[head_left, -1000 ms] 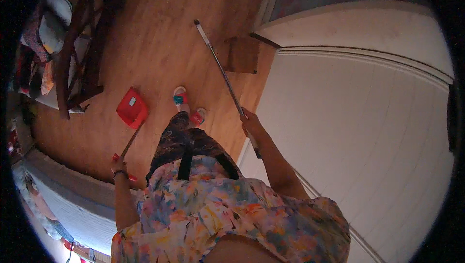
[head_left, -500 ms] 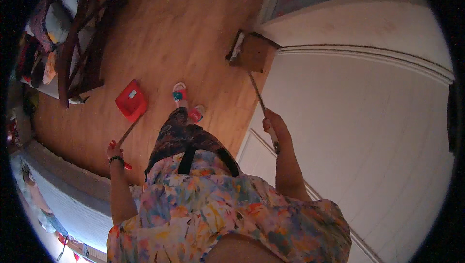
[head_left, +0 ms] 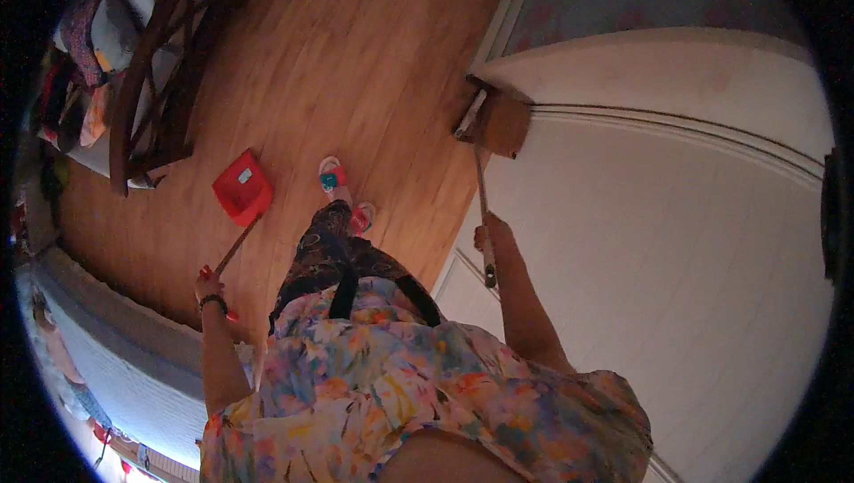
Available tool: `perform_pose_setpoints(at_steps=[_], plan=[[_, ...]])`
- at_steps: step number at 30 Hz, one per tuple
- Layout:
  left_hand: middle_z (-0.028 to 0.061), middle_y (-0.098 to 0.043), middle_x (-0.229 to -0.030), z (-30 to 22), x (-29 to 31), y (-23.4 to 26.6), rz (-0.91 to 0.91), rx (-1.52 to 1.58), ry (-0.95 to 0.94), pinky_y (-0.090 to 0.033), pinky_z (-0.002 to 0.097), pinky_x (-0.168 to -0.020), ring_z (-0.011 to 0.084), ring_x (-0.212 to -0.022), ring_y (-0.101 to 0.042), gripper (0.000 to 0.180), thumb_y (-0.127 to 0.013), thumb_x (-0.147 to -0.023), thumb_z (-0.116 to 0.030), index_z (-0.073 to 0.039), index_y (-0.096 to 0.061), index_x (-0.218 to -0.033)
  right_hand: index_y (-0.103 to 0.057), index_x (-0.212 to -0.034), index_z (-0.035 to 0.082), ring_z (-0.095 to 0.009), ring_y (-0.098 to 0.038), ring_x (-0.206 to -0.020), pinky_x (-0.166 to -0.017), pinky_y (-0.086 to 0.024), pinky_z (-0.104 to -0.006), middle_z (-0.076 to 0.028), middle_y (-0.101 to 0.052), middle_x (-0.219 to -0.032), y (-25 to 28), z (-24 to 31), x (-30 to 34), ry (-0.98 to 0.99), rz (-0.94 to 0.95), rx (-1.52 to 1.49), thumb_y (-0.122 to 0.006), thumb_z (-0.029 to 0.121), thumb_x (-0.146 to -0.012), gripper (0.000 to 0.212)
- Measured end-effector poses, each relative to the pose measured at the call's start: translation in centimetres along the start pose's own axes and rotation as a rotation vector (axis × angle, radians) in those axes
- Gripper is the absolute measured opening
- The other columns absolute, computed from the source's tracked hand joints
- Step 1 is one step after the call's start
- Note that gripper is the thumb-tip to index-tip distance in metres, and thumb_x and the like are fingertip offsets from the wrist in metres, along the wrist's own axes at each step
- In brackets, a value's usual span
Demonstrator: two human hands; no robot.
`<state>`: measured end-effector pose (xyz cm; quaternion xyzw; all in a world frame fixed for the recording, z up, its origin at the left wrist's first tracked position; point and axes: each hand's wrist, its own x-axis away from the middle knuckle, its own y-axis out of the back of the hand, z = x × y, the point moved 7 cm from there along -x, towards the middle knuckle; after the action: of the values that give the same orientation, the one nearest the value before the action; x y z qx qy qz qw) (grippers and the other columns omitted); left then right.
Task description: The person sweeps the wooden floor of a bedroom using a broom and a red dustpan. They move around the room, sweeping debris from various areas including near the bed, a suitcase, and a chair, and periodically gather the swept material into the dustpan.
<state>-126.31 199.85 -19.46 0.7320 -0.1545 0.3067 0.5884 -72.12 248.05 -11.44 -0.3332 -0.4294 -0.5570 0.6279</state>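
My left hand (head_left: 210, 285) is closed around the thin handle of a red dustpan (head_left: 243, 189), whose pan rests on the wooden floor to the left of my feet. In my right hand (head_left: 495, 232) is the long handle of a broom (head_left: 482, 182). The handle reaches forward to a dark head with a pale strip, down at the floor near the wall corner. Right beside that head stands a brown, square-sided thing (head_left: 507, 125) against the wall; its kind I cannot make out. Any dirt on the floor is too small to see.
White panelled wall (head_left: 658, 207) runs along my right side. A dark wooden frame (head_left: 151, 96) holding cloths and cushions stands at the far left. Nearer left is a pale, padded bed-like edge (head_left: 133, 350). My feet in red and green sandals (head_left: 333, 176) are on the floor.
The broom head and its handle have swung right, closer to the wall corner, as my right hand shifts slightly down. The view has tilted a little. The dustpan stays nearly in place.
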Motion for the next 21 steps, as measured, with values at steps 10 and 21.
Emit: perform_pose_setpoints(at_steps=[10,21], plan=[[0.0117,-0.060,-0.069,-0.2,1.0,-1.3,0.072,-0.026,0.148,-0.048,0.0285,-0.051,0.0186,-0.056,-0.059,0.031,-0.051,-0.081,-0.026,-0.002,-0.050,-0.101,-0.042,-0.069,0.009,-0.019,-0.043,-0.045,-0.039,-0.035,-0.0326,-0.007,-0.044,-0.055,-12.9,-1.8,-8.4,-0.111,-0.020,-0.502,-0.043,0.017,-0.082,0.016],[0.0076,-0.057,-0.063,2.9,2.1,-1.9,0.101,0.131,0.205,-0.044,0.0287,-0.041,0.0162,-0.051,-0.056,0.023,-0.054,-0.079,-0.019,-0.004,-0.052,-0.096,-0.041,-0.060,0.012,-0.014,-0.038,-0.040,-0.036,-0.034,-0.0267,-0.001,-0.040,-0.050,-18.3,13.4,-10.9,-0.035,0.543,-0.190,-0.044,0.025,-0.082,0.026]])
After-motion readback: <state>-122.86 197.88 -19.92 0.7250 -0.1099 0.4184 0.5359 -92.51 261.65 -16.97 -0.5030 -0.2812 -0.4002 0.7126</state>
